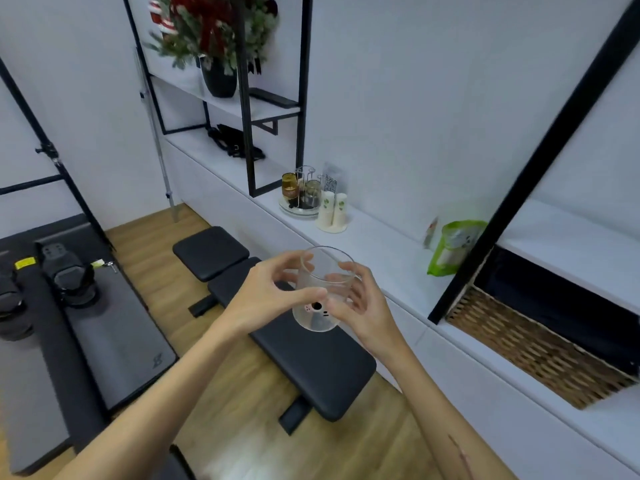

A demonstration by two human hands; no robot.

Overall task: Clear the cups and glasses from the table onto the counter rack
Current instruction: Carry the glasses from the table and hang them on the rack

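A frosted clear glass (320, 289) with a small cartoon print is held in front of me, tilted with its mouth toward the counter. My left hand (273, 296) grips its left side and my right hand (360, 299) grips its right side. Farther back on the white counter (381, 251) stands a wire cup rack (304, 188) on a round tray, with an amber glass (289, 187) and a smoky glass (312, 192) on it. The table is out of view.
A black padded bench (294, 344) lies below my hands, along the counter. Two white bottles (332, 211) stand right of the rack, and a green bag (450, 247) farther right. A black shelf frame (249, 98) holds a potted plant (218, 39). A wicker basket (533, 344) sits in the counter recess.
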